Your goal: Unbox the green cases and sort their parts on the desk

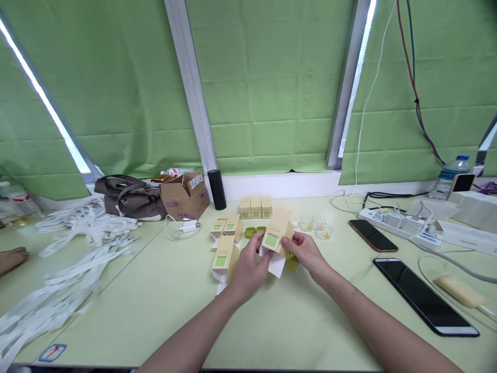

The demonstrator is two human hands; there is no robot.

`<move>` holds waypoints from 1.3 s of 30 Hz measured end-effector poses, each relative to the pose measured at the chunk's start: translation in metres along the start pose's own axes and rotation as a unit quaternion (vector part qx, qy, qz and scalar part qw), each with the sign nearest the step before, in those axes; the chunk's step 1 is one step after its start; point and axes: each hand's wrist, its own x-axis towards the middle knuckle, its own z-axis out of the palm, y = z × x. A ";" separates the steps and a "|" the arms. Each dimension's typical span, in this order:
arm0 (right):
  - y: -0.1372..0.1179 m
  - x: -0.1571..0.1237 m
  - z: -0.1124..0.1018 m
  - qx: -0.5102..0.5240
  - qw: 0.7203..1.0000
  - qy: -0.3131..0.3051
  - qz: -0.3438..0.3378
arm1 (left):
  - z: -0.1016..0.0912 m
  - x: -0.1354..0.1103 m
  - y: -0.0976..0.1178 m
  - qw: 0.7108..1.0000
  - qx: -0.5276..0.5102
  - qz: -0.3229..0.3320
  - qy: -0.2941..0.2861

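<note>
Between my two hands is a small tan cardboard box [278, 225] with a green square on it and a white flap hanging open at its near end. My left hand [251, 264] grips its left side, and my right hand [308, 252] pinches its right side. Under the box and by my right fingers, a yellow-green item [292, 261] is partly hidden. Matching open boxes [225, 255] lie just left of my left hand. Behind them are green plastic pieces [255, 230], three closed boxes [256, 207] and clear cups with yellow bits [316, 226].
On the right lie a phone [373, 235], a tablet-like device [425, 295], a power strip [399, 225] and cables. White strips [77, 274] spread over the left side. A bag [130, 197], a carton [185, 197] and a black cylinder [216, 189] stand behind. Another person's hand [13, 261] shows far left.
</note>
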 end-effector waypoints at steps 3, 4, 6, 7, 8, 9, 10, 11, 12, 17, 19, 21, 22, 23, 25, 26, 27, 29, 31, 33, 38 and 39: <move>-0.001 0.000 0.000 -0.004 1.000 0.016 0.009 | 0.001 0.000 0.004 0.999 -0.036 -0.026 -0.003; -0.002 0.000 0.000 -0.003 1.000 0.021 0.012 | 0.001 -0.001 0.006 0.998 -0.047 -0.036 -0.008; -0.004 0.000 0.001 0.000 0.999 0.032 0.022 | 0.001 -0.002 0.007 0.996 -0.068 -0.048 -0.024; -0.005 0.000 0.001 0.003 0.999 0.036 0.026 | 0.001 -0.003 0.007 0.996 -0.076 -0.047 -0.031; -0.006 0.000 0.001 0.006 0.999 0.040 0.029 | 0.002 -0.003 0.007 0.995 -0.084 -0.042 -0.035; -0.006 -0.001 0.001 0.010 0.999 0.042 0.031 | 0.002 -0.004 0.006 0.994 -0.094 -0.033 -0.038; -0.007 -0.001 0.000 0.015 0.999 0.043 0.030 | 0.002 -0.004 0.004 0.993 -0.108 -0.023 -0.043; -0.008 -0.001 0.000 0.020 0.999 0.043 0.027 | 0.002 -0.004 0.003 0.990 -0.127 -0.014 -0.051; -0.008 -0.001 0.000 0.025 0.998 0.043 0.023 | 0.002 -0.003 0.001 0.986 -0.153 -0.006 -0.061; -0.011 -0.004 0.001 0.048 0.998 0.038 0.006 | -0.001 0.003 -0.003 0.963 -0.259 -0.017 -0.077; -0.011 -0.005 0.000 0.043 0.998 0.040 -0.009 | -0.003 0.005 -0.003 0.963 -0.261 -0.039 -0.063; -0.011 -0.005 0.000 0.029 0.998 0.046 -0.027 | -0.004 0.007 -0.003 0.965 -0.252 -0.050 -0.050; -0.011 -0.005 0.000 0.023 0.998 0.050 -0.035 | -0.004 0.008 -0.004 0.967 -0.247 -0.051 -0.046; -0.011 -0.005 -0.001 0.018 0.998 0.054 -0.040 | -0.004 0.009 -0.004 0.968 -0.242 -0.050 -0.042; -0.010 -0.005 -0.001 0.015 0.997 0.059 -0.044 | -0.004 0.009 -0.005 0.972 -0.228 -0.044 -0.042; -0.010 -0.005 0.000 0.016 0.997 0.061 -0.047 | -0.003 0.009 -0.006 0.974 -0.219 -0.041 -0.042; -0.009 -0.005 0.000 0.017 0.997 0.063 -0.051 | -0.003 0.009 -0.006 0.977 -0.207 -0.037 -0.043; -0.008 -0.006 0.002 0.015 0.996 0.064 -0.063 | -0.003 0.008 -0.004 0.982 -0.183 -0.025 -0.039; -0.006 -0.007 0.003 0.010 0.995 0.059 -0.076 | -0.003 0.007 -0.003 0.986 -0.164 -0.015 -0.027; -0.005 -0.009 0.004 0.002 0.995 0.052 -0.087 | -0.004 0.007 -0.001 0.988 -0.152 -0.008 -0.011; -0.006 -0.010 -0.001 -0.042 0.982 0.063 -0.173 | -0.009 0.008 -0.007 0.993 -0.060 0.066 0.076; -0.006 -0.010 -0.002 -0.046 0.980 0.068 -0.182 | -0.012 0.009 -0.009 0.990 -0.020 0.105 0.097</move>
